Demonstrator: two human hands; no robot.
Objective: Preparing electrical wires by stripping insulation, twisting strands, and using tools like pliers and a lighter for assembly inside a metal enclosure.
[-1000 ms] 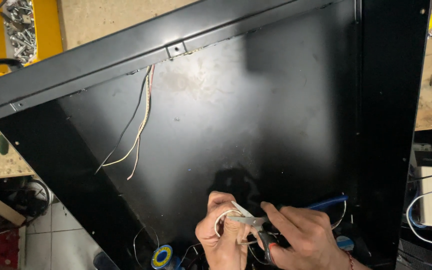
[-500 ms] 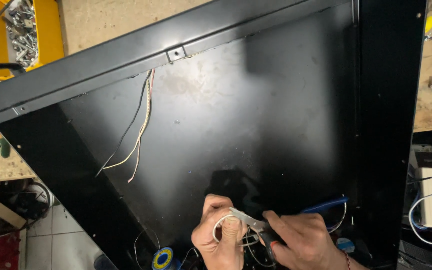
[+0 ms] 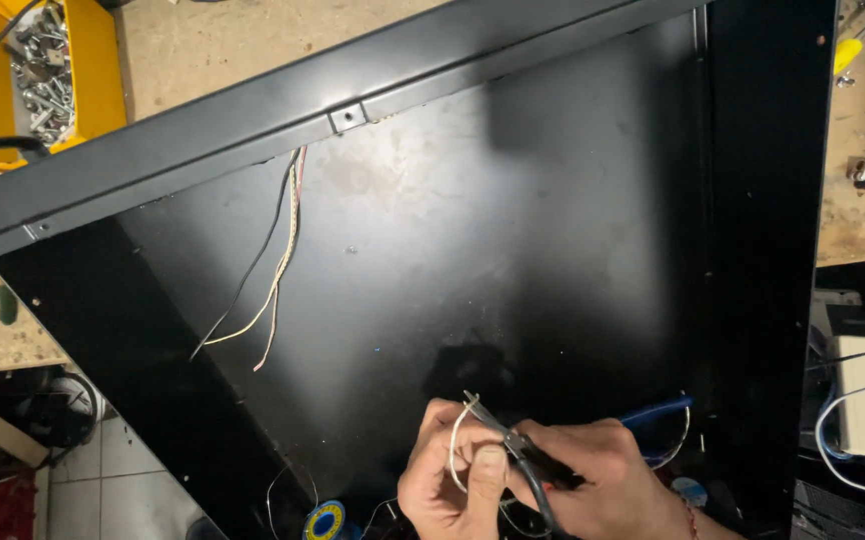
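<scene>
Head view, both hands shifted lower, left hand (image 3: 453, 480) pinching white wire (image 3: 456, 440), right hand (image 3: 608, 480) gripping pliers (image 3: 513, 440)

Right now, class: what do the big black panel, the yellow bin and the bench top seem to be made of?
Panel: probably painted sheet metal; semi-gloss black with soft glare, folded edges, dusty smudges.
Bin: likely moulded plastic; even bright yellow, smooth walls.
Bench top: apparently chipboard; pale, speckled, matte.

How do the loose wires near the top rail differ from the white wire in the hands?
The loose wires are several, black and pale, hanging free from under the rail. The white wire is single, looped, pinched by the left hand and met by pliers in the right hand. Both are thin.
</scene>
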